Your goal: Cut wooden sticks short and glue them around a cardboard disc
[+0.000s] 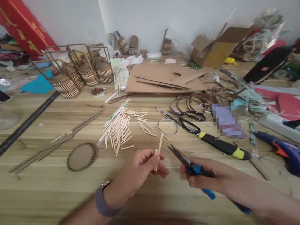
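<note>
The left hand (144, 164) pinches a few wooden sticks (160, 145) above the counter (52, 194); the right hand (220, 178) grips blue-handled pliers (195, 169), tips near them. The sticks seem light, stiff and easily snapped, so a gentle pinch near the middle should suit them.

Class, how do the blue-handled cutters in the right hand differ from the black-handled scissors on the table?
Place: the blue-handled cutters are held in the right hand, while the black-handled scissors lie on the table.
Handles: the cutters' are blue and partly hidden by the hand; the scissors' are black, rounded loops, with no hand on them.
Shared: both are two-handled hand tools.
</note>
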{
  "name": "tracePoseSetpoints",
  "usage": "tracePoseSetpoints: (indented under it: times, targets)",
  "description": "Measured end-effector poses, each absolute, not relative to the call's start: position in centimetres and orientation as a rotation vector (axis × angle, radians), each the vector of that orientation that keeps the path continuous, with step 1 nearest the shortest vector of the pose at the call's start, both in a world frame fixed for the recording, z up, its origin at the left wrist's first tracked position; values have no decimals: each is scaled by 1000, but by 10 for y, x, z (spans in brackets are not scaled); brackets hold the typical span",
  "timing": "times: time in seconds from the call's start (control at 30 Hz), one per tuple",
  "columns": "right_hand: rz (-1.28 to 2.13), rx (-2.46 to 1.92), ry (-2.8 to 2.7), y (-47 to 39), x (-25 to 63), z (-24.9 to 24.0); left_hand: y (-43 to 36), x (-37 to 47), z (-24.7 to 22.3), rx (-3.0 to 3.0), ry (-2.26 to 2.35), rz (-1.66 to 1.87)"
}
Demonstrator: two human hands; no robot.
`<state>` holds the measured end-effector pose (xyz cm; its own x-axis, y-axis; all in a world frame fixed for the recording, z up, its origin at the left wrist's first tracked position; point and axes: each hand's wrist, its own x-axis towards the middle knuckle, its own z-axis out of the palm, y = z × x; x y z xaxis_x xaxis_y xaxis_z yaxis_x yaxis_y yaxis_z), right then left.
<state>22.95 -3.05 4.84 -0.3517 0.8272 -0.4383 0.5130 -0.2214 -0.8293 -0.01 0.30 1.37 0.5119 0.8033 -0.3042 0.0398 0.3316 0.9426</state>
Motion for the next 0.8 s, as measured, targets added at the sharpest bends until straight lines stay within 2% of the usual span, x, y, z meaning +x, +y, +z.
tracePoseSetpoints:
  times: [0.37,0.8]
  targets:
    - [1933,-1689,-1593,-19,211,52,-5,2,10,1149,768,478]
    - [1917,-1641,-1635,-15,201,52,-5,4,0,1082,707,471]
